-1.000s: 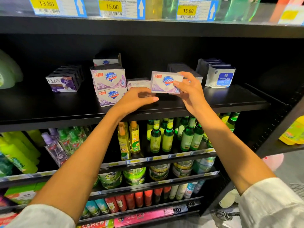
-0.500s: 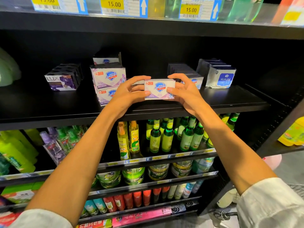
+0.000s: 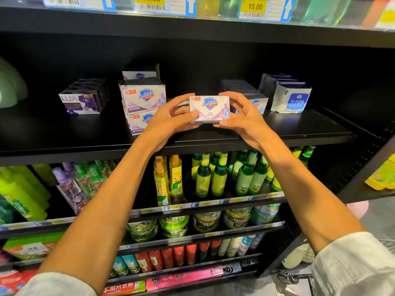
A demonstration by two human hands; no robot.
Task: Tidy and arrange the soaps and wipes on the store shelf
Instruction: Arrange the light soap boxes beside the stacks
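A white and lilac Safeguard soap box (image 3: 210, 108) stands face-forward near the front of the black shelf (image 3: 299, 129). My left hand (image 3: 168, 120) grips its left end and my right hand (image 3: 243, 118) grips its right end. To the left stands a stack of two larger Safeguard soap packs (image 3: 142, 99), with another behind. A black and purple Lux soap row (image 3: 82, 99) sits further left. Behind my right hand another Safeguard box (image 3: 257, 103) shows partly. White and blue wipes packs (image 3: 291, 99) stand at the right.
The shelf above (image 3: 192, 24) carries yellow price tags. Below the black shelf stand yellow and green bottles (image 3: 220, 176), spray bottles at the left, tins and tubes lower down. A cart handle (image 3: 299, 276) shows at the bottom right.
One second ago only my right hand held the soap box, tilted. My left hand came up onto its left end, and the box now stands straight, slightly lower and further left.
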